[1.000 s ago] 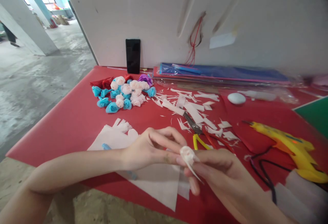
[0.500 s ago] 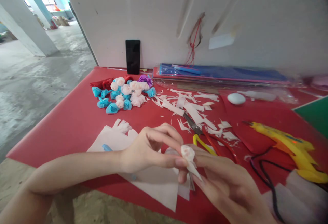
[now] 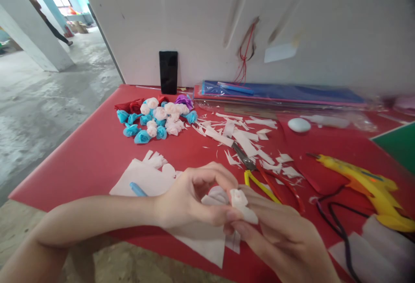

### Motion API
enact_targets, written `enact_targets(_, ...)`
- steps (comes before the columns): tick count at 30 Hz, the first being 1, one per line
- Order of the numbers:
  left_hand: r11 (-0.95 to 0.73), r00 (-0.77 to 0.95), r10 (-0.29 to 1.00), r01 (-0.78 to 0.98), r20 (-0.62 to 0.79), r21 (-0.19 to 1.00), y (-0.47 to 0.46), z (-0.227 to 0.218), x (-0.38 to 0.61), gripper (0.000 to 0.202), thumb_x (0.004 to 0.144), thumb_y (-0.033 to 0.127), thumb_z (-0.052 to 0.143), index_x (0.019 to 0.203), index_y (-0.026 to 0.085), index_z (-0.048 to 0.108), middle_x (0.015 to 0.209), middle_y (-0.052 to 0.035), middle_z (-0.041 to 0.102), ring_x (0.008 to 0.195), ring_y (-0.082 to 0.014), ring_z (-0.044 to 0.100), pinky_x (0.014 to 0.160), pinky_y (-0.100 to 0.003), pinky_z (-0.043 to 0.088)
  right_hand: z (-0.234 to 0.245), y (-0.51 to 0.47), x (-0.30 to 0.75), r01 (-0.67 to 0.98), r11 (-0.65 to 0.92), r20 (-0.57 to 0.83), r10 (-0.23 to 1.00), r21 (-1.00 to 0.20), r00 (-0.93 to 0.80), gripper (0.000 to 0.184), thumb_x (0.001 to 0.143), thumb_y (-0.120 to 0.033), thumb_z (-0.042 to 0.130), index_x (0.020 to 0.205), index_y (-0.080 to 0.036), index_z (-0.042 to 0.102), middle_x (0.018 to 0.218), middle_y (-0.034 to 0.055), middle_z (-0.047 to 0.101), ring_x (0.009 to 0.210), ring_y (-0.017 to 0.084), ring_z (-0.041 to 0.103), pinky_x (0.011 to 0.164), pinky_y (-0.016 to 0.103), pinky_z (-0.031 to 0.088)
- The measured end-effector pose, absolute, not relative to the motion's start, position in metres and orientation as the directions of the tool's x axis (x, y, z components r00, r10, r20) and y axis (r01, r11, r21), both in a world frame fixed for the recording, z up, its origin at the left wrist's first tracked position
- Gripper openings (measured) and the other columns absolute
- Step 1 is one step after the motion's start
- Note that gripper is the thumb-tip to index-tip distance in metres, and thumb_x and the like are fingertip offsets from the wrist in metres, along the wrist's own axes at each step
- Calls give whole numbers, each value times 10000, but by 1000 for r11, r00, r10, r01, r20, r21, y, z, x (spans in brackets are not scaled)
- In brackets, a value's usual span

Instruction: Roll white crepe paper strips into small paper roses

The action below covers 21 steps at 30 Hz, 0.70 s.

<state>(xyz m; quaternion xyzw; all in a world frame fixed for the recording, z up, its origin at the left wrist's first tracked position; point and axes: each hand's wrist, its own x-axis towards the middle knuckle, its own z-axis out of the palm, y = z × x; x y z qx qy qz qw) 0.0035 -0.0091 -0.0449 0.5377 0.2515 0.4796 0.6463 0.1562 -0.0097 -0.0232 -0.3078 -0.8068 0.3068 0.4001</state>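
A small white paper flower (image 3: 239,198), with a petal hanging from its lower side, is pinched between my two hands above the front of the table. My left hand (image 3: 197,198) is closed, thumb and forefinger on the flower's left side. From the right, my right hand (image 3: 285,231) is closed too, its fingertips pressed to the lower petal. White paper sheets (image 3: 201,242) lie beneath my hands, and a blue pen (image 3: 138,189) rests on them by my left forearm. Scissors (image 3: 248,162) with red and yellow handles lie just beyond.
Blue, white, red and purple paper flowers (image 3: 155,119) are heaped at the back left. White paper scraps (image 3: 246,140) cover the middle. A yellow glue gun (image 3: 359,177) with a black cord lies right, near a white egg-shaped object (image 3: 298,125). A phone (image 3: 168,72) leans against the wall.
The flower has turned and dropped slightly between my fingers, and my left hand has shifted a little. A person has appeared walking in the far left background.
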Motion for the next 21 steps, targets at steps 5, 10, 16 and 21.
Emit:
enact_targets(5, 11, 398, 903, -399, 162, 917, -10, -43, 5, 187, 697, 290, 652, 666, 151, 531, 765, -15, 523, 564, -94, 560, 598, -275, 463, -26, -9, 158, 222, 532, 352, 766, -817, -538, 243, 790, -173, 535, 555, -213, 584, 494, -52, 601, 409, 75, 560, 398, 148, 452)
enact_targets(10, 88, 493, 856, -435, 155, 896, -7, -45, 3, 187, 713, 276, 638, 703, 155, 496, 658, 29, 447, 524, -100, 587, 512, -229, 456, -28, -4, 157, 201, 461, 283, 776, -865, -563, 294, 822, -216, 510, 542, -207, 600, 476, -43, 602, 417, 78, 566, 432, 152, 470)
enact_targets(16, -17, 460, 864, -381, 206, 924, -4, -50, 0, 159, 668, 243, 668, 729, 159, 547, 736, 7, 490, 633, -110, 579, 636, -264, 457, -24, -3, 153, 150, 448, 303, 781, -882, -546, 364, 812, -374, 529, 501, -197, 596, 417, -40, 589, 348, 63, 518, 358, 139, 430)
enact_targets(21, -144, 465, 832, -345, 302, 927, 1, -51, -1, 115, 633, 129, 674, 696, 163, 584, 707, -1, 540, 701, -111, 505, 705, -260, 407, -22, -4, 154, 148, 541, 392, 747, -828, -537, 313, 826, -259, 522, 531, -195, 606, 439, -27, 589, 418, 84, 558, 501, 181, 496)
